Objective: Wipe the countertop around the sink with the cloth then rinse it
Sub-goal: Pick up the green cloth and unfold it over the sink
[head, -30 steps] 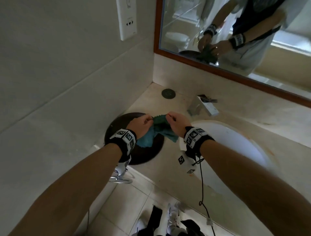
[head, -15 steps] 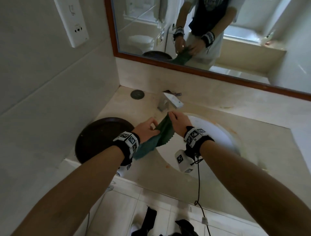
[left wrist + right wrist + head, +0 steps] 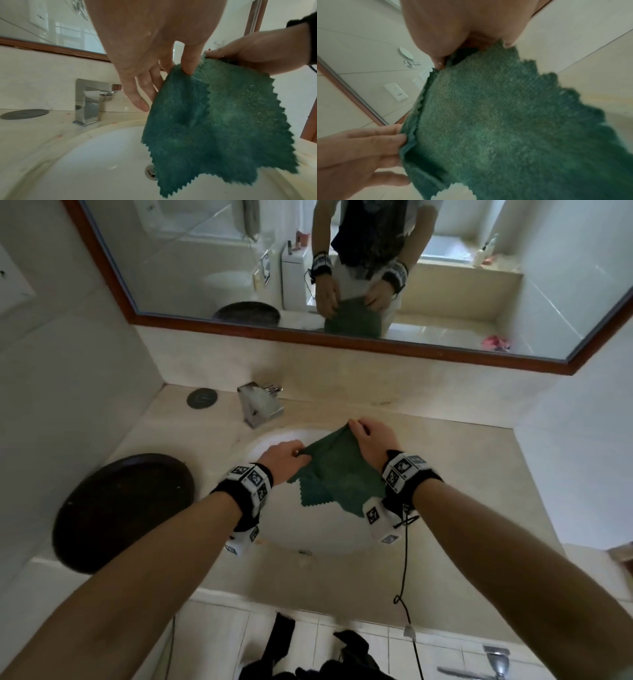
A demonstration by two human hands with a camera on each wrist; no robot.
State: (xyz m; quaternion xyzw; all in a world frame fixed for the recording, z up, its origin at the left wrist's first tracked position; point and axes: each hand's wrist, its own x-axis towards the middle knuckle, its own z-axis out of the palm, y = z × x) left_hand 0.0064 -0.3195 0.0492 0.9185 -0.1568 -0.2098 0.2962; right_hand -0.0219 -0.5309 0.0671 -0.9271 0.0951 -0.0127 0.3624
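Note:
A green cloth (image 3: 337, 477) with zigzag edges hangs over the white sink basin (image 3: 274, 529). My left hand (image 3: 286, 455) pinches its top left corner and my right hand (image 3: 368, 436) pinches the top right corner. In the left wrist view the cloth (image 3: 214, 121) dangles above the drain (image 3: 150, 172), with the left thumb and forefinger on its upper edge. In the right wrist view the cloth (image 3: 496, 128) fills most of the frame. The chrome tap (image 3: 258, 405) stands at the back left of the basin, and no water runs from it.
A dark round tray (image 3: 120, 508) lies on the beige countertop (image 3: 462, 491) left of the sink. A small round dark disc (image 3: 202, 398) sits near the back corner. A wood-framed mirror (image 3: 308, 338) runs along the back wall. A cable hangs from my right wrist.
Both hands have carried the cloth rightward from above the dark tray to above the basin, and have spread it out between them.

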